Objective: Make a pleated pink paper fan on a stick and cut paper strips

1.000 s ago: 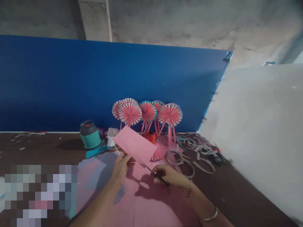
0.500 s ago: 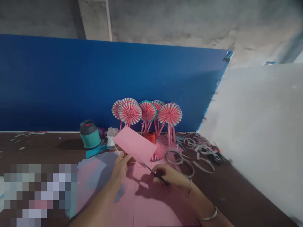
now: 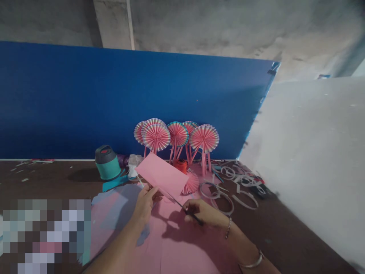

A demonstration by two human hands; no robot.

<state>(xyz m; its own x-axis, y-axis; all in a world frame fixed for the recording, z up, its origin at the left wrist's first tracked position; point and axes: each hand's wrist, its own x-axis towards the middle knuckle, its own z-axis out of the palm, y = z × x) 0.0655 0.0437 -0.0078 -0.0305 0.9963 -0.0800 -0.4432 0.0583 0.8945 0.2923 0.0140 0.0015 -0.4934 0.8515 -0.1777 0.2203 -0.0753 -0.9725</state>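
My left hand point(image 3: 146, 201) pinches the lower left edge of a pink sheet of paper point(image 3: 162, 173), which is raised at a slant. Dark-handled scissors point(image 3: 195, 217) are in my right hand point(image 3: 203, 213), its fingers wrapped round the handles. Their blades point up and left along the sheet's lower edge, close to my left fingertips; whether they are parted is too fine to tell. Beneath both hands lie larger pink sheets point(image 3: 182, 253). A flat pink pleated paper rosette point(image 3: 190, 183) shows just behind the held sheet's right corner.
Several pleated paper fans point(image 3: 156, 137) on pink legs stand against the blue panel point(image 3: 85, 99). A teal and black jug point(image 3: 108, 163) stands left of them, a red-orange spool point(image 3: 181, 165) below them. Loose white paper strips point(image 3: 245, 199) curl on the right, and bluish paper point(image 3: 114, 201) lies left.
Both hands, the sheet and the scissors hold almost the same position. The whole view has shifted very slightly.
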